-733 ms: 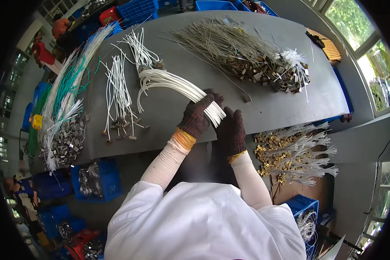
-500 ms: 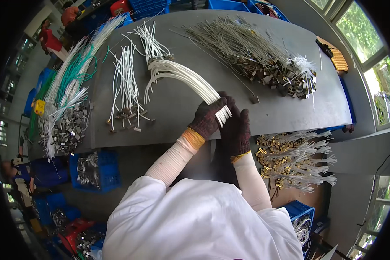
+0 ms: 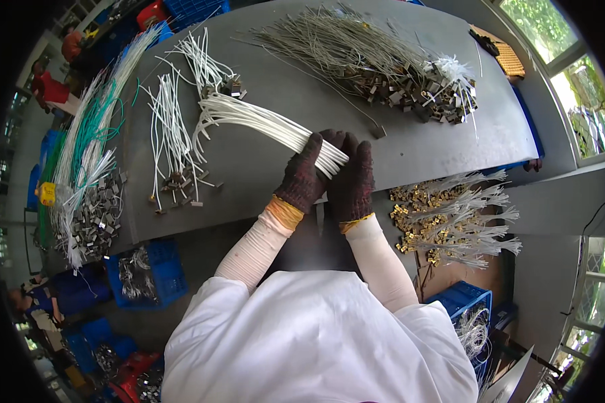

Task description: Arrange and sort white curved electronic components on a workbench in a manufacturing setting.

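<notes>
A thick bundle of white wires [image 3: 262,121] arches over the table, its even cut ends toward me and its far part bent down to the tabletop. My left hand [image 3: 301,178], in a dark maroon knit glove with a yellow cuff, is closed around the bundle close to those ends. My right hand [image 3: 351,185], gloved alike, cups the ends from the right with its fingers curled against them; some fingers are hidden behind the wires. Left of the bundle lies a loose bunch of white wires [image 3: 171,127] with small metal pieces on its near ends. Another white bunch [image 3: 203,64] lies beyond.
A grey metal table [image 3: 262,181] carries a large heap of grey wires [image 3: 329,40] with metal end pieces [image 3: 417,94]. White and green wires [image 3: 91,134] are piled at the left. Wires with brass-coloured ends [image 3: 444,218] lie lower right. Blue crates [image 3: 171,272] stand below the table.
The bundle's held ends have tilted up, and it now runs flatter between my hands and the table. My right hand has closed in toward my left. The whole view has shifted slightly.
</notes>
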`<state>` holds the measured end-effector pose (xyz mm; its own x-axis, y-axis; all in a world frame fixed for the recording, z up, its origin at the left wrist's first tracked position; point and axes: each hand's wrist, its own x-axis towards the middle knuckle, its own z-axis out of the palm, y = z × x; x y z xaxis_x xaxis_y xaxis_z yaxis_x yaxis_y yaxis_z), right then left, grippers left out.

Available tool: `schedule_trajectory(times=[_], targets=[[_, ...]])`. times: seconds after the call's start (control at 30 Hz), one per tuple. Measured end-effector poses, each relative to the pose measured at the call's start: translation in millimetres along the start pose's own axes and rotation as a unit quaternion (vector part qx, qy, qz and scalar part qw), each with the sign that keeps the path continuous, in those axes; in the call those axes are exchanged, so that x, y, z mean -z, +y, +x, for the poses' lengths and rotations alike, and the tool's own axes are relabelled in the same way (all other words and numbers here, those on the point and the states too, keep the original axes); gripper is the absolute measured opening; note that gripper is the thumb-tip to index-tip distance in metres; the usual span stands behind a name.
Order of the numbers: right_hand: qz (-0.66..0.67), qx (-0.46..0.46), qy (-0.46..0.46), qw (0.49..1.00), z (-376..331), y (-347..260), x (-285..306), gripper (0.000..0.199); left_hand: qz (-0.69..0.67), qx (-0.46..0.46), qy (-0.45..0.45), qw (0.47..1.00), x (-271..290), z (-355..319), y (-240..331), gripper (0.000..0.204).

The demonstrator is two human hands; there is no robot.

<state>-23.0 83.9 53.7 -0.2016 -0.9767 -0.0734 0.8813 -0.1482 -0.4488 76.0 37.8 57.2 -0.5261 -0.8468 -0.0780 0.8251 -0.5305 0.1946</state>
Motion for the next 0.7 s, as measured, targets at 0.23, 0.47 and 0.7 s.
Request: schedule_trajectory(times=[0.23,0.47,0.7], targets=[[-0.570,0.307,-0.022,0.762,-7.3,-47.2,-18.5,0.024,0.097,-0.004,0.059,0.994,-38.4,-14.2,13.8,0.044],[-0.764,0.441,-0.129,0.453,-1.5,-67.8,-22.4,0.031,0.135,0.004,0.034,0.990,-46.9,-16.6,14.6,0.043],[-0.796,0.408,-0.167,0.416,-9.3,-72.7,-42.9,0.038,0.160,0.009,0.003,0.987,-45.1,-14.8,13.6,0.038]])
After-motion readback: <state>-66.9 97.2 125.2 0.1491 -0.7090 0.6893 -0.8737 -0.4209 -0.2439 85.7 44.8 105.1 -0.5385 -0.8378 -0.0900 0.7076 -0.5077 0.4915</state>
